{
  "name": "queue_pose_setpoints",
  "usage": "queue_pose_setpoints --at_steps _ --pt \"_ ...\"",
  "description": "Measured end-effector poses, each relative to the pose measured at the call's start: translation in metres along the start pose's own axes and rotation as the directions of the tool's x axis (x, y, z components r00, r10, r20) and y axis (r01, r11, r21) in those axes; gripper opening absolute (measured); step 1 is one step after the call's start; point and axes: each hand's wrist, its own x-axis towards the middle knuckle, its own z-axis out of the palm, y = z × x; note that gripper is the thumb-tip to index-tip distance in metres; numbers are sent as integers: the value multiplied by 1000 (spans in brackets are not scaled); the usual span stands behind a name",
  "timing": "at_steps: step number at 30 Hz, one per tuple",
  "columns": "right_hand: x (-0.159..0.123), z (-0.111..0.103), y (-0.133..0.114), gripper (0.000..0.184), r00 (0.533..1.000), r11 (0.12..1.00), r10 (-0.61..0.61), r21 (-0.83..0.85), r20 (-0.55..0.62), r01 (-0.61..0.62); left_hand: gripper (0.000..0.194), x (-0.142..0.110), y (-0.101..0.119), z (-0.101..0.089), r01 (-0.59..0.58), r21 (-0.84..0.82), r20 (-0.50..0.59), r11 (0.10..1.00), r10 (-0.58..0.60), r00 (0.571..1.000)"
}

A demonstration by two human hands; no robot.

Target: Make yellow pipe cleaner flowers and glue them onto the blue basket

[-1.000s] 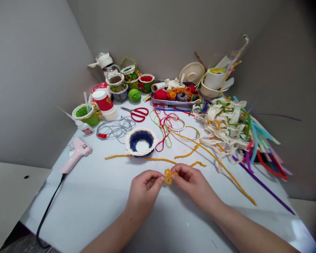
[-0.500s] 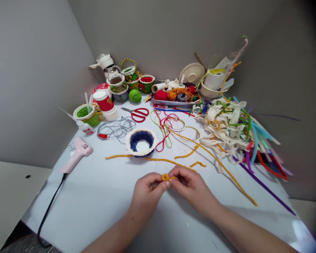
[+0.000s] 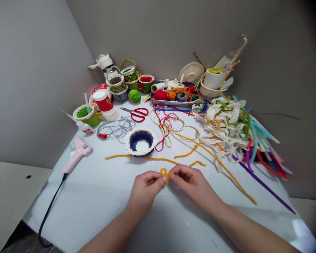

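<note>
Between my two hands is a small piece of yellow pipe cleaner (image 3: 163,171) bent into loops, one loop standing up and a bit showing below the fingers. My left hand (image 3: 146,188) pinches its left side between thumb and forefinger. My right hand (image 3: 191,181) pinches its right end. Just beyond the hands, a long yellow pipe cleaner (image 3: 158,159) lies across the table, passing by a dark blue bowl-shaped basket (image 3: 140,142) with a white lace rim. Short yellow pieces (image 3: 186,153) lie to the right of it.
Red-handled scissors (image 3: 139,114) lie behind the basket, beside tangled grey cord (image 3: 116,127). A pink glue gun (image 3: 77,154) rests at left, its cable running off the front edge. Lace and pipe cleaners (image 3: 223,130) heap at right; a metal tray (image 3: 173,102) of yarn stands at back.
The yellow piece has turned in my fingers: its loop now stands higher and more open, and another bit shows beneath. Both hands stay close together in nearly the same place.
</note>
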Motion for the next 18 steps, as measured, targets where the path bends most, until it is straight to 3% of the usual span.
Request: queue_pose_setpoints --at_steps 7,10,14,18 --pt "-4 1 2 9 980 965 -184 -205 -75 166 15 2 5 -5 -87 48 -70 995 91 993" --pt "-5 1 1 9 965 938 -260 -248 -46 241 14 1 6 -5 -30 36 -22 999 31 999" --pt "-6 2 3 8 940 904 -339 -288 -37 315 20 0 5 -2 91 -104 10 990 -90 996" --pt "-5 3 6 8 926 883 -377 -312 -22 352 25 0 4 -1 139 -192 25 972 -137 990"
